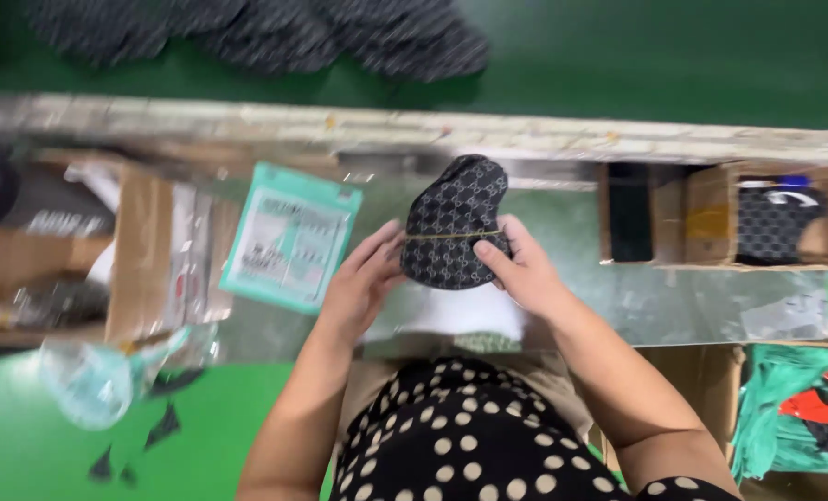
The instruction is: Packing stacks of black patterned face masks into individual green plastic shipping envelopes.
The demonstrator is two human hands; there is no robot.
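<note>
Both hands, left hand [363,278] & right hand [516,264], hold dark patterned bundle [453,223] w/ rubber band; teal-edged flat packet [291,243] just left; cardboard box [711,215] far right.

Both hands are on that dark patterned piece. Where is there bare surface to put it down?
Both the left hand and right hand hold the dark patterned piece. Bare metal worktop lies just right of it, up to the cardboard box. The left side is crowded: teal packet, cardboard, clear bags.
</note>
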